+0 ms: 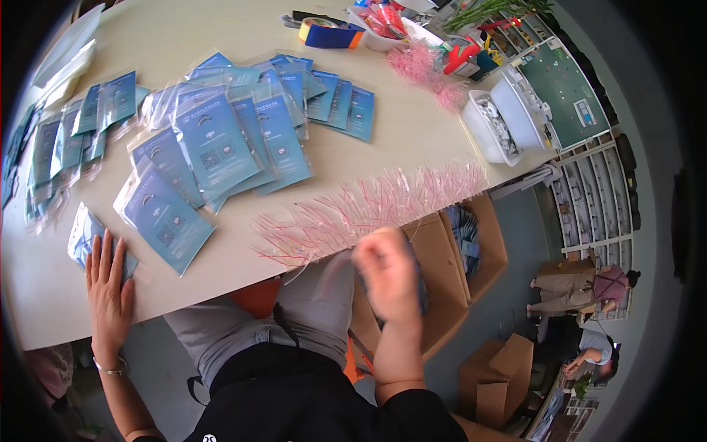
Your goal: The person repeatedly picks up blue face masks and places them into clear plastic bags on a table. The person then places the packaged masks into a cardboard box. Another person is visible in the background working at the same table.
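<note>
My left hand [109, 280] lies flat at the table's left front edge, fingers stretched out over a small clear bag with a blue card [82, 234]. Blurred by motion, my right hand [386, 269] is curled closed just off the front edge, beside a long row of thin pink and clear strands [346, 217]. A faint pale streak shows left of its fingers; what they hold, if anything, I cannot make out. Between the hands and farther back lie overlapping blue cards in clear sleeves [213, 144], the nearest single one [166, 221] close to my left hand.
More sleeved cards [66, 144] lie at the far left. A tape roll [317, 31], a pink strand bundle [423, 70] and white bins [490, 129] stand toward the back right. Open cardboard boxes [442, 295] are beside my right leg. Two people are farther right.
</note>
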{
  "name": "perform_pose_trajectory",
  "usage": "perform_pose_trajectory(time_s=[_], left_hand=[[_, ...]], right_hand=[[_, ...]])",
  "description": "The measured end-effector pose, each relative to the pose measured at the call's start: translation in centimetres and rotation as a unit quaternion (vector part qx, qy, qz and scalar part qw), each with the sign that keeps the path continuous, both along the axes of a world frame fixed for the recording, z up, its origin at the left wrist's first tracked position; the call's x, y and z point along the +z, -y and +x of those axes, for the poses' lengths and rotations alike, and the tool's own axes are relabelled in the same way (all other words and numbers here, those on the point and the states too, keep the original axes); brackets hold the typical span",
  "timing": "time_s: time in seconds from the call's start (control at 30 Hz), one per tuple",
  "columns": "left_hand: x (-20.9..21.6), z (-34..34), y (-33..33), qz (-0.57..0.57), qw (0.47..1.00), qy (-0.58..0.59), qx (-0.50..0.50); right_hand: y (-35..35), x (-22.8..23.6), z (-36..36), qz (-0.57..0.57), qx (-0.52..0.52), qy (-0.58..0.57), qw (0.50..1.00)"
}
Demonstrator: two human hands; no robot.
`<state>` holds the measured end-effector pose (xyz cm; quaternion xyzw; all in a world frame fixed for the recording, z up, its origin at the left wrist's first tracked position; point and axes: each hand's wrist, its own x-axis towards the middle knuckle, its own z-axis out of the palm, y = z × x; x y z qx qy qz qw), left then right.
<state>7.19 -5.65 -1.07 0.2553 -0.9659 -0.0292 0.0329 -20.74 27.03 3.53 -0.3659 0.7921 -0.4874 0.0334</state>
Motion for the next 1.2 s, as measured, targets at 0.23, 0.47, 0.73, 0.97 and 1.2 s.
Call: perform_pose_trajectory(time_s=[0.23,0.47,0.73,0.97,1.2], left_hand=[[-0.4,-0.2,0.3,-0.018,1.000,0.002,-0.007],[-0.3,-0.3,0.1,-0.024,1.000,0.009,-0.001],[-0.6,-0.1,0.4,-0.023,1.000,-0.001,-0.005],[-0.3,-0.7,0.0,-0.012,1.000,-0.003,0.001],[1.1,-0.6,-1.7,0.051,0.998,-0.024,-0.024]], right_hand=[[-12.2,-2.3,-12.2,-0.027,-0.359,-0.019,0.933],[-12.7,-5.3,-15.7,0.081,-0.342,-0.060,0.934],[-10.4,-6.1,-14.4,0.125,-0.315,-0.046,0.940],[-9.6,-6.0,-15.2,0.103,-0.398,0.067,0.909],[-6.0,-3.5,-10.8,-0.304,-0.371,-0.036,0.877]])
